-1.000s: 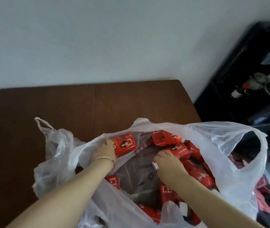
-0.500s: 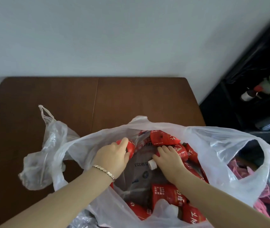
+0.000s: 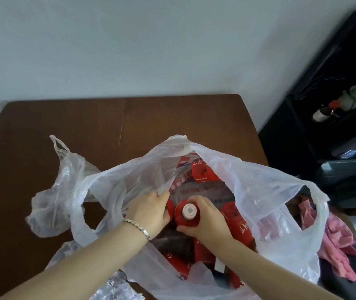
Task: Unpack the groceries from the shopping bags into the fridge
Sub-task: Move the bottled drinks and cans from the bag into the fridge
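A translucent white shopping bag (image 3: 266, 191) lies open on the brown table (image 3: 112, 124), holding several red drink bottles (image 3: 203, 172). My right hand (image 3: 206, 221) grips one red bottle with a white cap (image 3: 189, 213), held upright with the cap facing the camera. My left hand (image 3: 151, 210), with a bracelet at the wrist, curls round another red bottle (image 3: 169, 207) of which only an edge shows. Both hands are inside the bag's mouth, side by side.
A second, crumpled clear bag (image 3: 60, 191) lies to the left on the table. Pink cloth (image 3: 335, 245) sits at the right beyond the bag. A dark shelf unit (image 3: 328, 118) with a small bottle stands at the right by the wall.
My right hand has lifted a white-capped red bottle upright out of the pile. My left hand has moved nearer, toward the right hand. The bag's near rim has risen over the far bottles.
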`<state>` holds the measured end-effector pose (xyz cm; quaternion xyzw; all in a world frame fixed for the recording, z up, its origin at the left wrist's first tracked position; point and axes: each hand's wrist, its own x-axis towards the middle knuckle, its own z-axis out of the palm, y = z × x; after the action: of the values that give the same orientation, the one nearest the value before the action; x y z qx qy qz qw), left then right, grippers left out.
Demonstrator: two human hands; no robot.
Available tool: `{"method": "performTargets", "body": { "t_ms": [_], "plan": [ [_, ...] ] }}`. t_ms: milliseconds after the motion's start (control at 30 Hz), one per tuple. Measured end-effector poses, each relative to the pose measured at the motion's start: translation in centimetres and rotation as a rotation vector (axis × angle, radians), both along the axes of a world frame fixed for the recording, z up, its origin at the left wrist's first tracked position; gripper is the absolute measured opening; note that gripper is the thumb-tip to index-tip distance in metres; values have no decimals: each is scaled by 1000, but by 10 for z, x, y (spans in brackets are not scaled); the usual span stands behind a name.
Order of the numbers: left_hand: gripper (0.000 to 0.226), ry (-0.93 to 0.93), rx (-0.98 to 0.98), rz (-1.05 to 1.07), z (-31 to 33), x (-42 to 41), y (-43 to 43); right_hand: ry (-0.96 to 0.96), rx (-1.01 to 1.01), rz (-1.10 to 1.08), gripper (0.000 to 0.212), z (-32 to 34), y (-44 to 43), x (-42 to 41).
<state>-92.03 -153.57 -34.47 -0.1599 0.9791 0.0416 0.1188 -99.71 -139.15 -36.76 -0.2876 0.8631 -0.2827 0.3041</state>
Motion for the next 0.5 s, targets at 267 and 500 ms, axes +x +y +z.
{"method": "performTargets", "body": {
  "t_ms": [267, 500],
  "plan": [
    [51, 347, -116, -175, -28, 12, 10, -105, 225, 75, 90, -9, -9, -3],
    [65, 417, -107, -205, -31, 4, 1, -76, 204, 183, 97, -8, -9, -12]
  ]
}}
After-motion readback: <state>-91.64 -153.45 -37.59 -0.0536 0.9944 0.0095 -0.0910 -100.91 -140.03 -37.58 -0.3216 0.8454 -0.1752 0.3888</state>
